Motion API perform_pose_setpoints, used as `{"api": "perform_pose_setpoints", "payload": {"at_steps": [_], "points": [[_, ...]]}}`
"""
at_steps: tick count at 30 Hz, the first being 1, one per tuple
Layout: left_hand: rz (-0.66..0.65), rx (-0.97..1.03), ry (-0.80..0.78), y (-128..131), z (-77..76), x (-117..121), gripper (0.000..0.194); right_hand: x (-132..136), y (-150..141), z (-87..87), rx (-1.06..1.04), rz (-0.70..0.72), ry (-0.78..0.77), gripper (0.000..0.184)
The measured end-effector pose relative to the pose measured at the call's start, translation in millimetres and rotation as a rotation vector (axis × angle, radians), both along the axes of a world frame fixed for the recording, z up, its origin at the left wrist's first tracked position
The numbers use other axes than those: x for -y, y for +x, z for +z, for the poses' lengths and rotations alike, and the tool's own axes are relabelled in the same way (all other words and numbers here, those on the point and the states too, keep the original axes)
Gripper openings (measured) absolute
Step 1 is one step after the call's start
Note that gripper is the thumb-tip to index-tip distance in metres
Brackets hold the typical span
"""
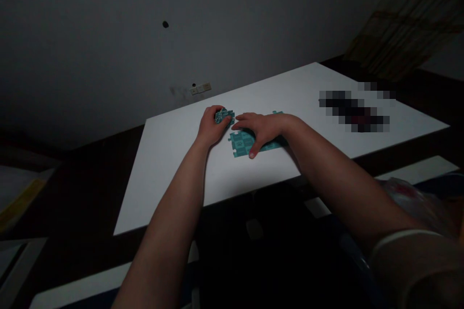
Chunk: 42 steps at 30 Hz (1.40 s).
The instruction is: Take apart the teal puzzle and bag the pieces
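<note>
A patch of joined teal puzzle pieces (241, 146) lies flat on the white table (174, 154). My right hand (263, 128) rests on top of that patch with its fingers stretched out toward the left. My left hand (210, 125) is just left of it, fingers curled round a small cluster of teal pieces (223, 116) held at the patch's upper left corner. The right fingertips almost touch that cluster.
A dark blurred object (355, 108) lies on the table's right part. A grey wall with a small socket plate (201, 89) stands behind. Dark floor surrounds the table, with pale boards at the lower left and right.
</note>
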<state>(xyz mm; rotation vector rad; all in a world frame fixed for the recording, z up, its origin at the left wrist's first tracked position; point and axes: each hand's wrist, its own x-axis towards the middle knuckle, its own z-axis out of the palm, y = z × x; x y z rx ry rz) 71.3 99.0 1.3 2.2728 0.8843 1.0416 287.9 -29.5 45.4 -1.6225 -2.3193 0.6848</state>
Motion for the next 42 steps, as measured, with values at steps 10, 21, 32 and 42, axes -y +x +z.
{"api": "perform_pose_setpoints", "payload": {"at_steps": [10,21,32,42], "points": [[0.013,-0.006,0.017,1.7,0.0,-0.5,0.024,-1.4,-9.5,-4.3,-0.037,0.041,0.074,0.081],[0.145,0.038,0.001,0.4,-3.1,-6.2,0.025,-5.7,-13.7,-14.0,-0.010,-0.108,0.073,0.092],[0.243,0.052,-0.018,0.2,-4.4,-8.8,0.024,-17.5,-39.5,-29.1,0.010,-0.178,0.147,0.108],[0.243,0.061,-0.028,-0.6,-6.1,-11.5,0.025,-18.1,-40.0,-20.5,-0.041,-0.112,0.138,0.088]]}}
